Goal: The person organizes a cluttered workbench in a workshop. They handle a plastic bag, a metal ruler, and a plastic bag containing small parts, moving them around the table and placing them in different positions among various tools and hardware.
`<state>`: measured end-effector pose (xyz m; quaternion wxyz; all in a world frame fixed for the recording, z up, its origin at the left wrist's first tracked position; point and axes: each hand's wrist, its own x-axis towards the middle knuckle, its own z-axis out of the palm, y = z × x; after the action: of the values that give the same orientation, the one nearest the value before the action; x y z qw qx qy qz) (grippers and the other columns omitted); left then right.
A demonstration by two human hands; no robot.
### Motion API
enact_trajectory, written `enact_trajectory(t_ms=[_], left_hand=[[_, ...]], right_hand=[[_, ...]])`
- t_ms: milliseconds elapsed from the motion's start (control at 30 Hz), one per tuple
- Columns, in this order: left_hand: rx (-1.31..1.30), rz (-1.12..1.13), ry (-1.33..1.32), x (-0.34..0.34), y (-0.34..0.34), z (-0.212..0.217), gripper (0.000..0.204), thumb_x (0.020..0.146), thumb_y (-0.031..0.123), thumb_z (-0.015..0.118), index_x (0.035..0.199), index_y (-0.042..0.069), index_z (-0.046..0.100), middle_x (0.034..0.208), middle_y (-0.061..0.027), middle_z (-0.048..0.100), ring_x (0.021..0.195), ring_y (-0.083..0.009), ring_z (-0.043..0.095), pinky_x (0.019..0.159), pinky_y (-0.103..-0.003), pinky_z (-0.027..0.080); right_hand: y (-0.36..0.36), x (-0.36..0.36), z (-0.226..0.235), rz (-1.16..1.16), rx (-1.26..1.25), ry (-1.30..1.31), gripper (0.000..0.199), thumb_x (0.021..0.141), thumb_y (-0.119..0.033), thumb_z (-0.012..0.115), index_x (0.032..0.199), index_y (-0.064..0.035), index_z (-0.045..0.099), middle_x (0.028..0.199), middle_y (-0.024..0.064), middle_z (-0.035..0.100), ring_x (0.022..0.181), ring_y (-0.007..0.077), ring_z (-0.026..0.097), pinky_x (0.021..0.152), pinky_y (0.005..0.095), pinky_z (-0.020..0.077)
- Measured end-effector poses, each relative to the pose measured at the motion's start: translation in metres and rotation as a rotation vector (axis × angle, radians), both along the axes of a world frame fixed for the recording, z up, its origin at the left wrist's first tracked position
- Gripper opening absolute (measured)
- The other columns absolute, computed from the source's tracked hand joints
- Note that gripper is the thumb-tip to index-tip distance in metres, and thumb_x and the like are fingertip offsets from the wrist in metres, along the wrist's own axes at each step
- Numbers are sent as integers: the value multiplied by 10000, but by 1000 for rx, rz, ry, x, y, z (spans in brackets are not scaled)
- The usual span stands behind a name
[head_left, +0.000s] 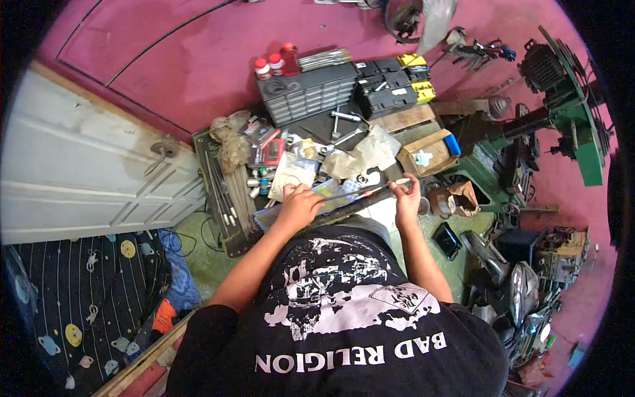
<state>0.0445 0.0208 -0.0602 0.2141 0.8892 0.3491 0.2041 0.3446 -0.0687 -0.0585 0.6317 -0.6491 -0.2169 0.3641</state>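
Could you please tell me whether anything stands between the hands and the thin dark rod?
Nothing visible does: the left hand and the right hand both hold the thin dark rod, which spans between them.

Left hand [300,205] curled, right hand [407,197] pinching

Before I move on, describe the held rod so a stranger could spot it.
Beyond the black shirt lies a cluttered bench. At its near edge, a thin dark rod runs from the left hand to the right hand. Being held sets it apart from the loose rods along the bench's left side.
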Motion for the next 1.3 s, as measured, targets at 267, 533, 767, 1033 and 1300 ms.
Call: enact_trajectory(t_ms=[267,533,767,1033,1300], left_hand=[[-24,126,155,62,22,-21,350,808,228,717,1151,171,675,1095,-25,661,1097,-228,549,917,-485,330],[-71,343,222,54,5,-20,511,801,224,731,1299,217,613,995,-24,689,1001,-222,582,883,-451,329],[-44,397,212,53,5,-23,312,798,201,727,1109,186,713,924,-11,707,954,-214,602,877,-437,330],[-138,431,97,61,8,-15,142,793,204,731,913,129,721,848,-37,706,896,-247,624,845,-430,356],[-154,340,-26,56,3,4,75,820,192,712,864,132,716,830,-16,713,870,-230,626,838,-412,358]], right_hand=[[11,86,-35,-242,-121,-130,467,847,49,667,1258,-35,460,906,87,689,780,109,587,707,244,436],[43,64,-36,-97,-68,112,421,824,107,629,1183,-44,469,781,54,667,671,103,582,624,242,427],[65,46,-43,116,-170,36,430,801,66,685,1180,-48,518,782,16,627,663,85,534,581,247,407],[75,-9,-43,458,-268,-20,423,823,-21,709,1172,-62,474,739,86,679,634,166,624,583,344,505],[77,-31,-34,1130,71,-1217,305,868,-220,667,1151,-134,594,952,107,694,1048,278,575,947,518,304]])
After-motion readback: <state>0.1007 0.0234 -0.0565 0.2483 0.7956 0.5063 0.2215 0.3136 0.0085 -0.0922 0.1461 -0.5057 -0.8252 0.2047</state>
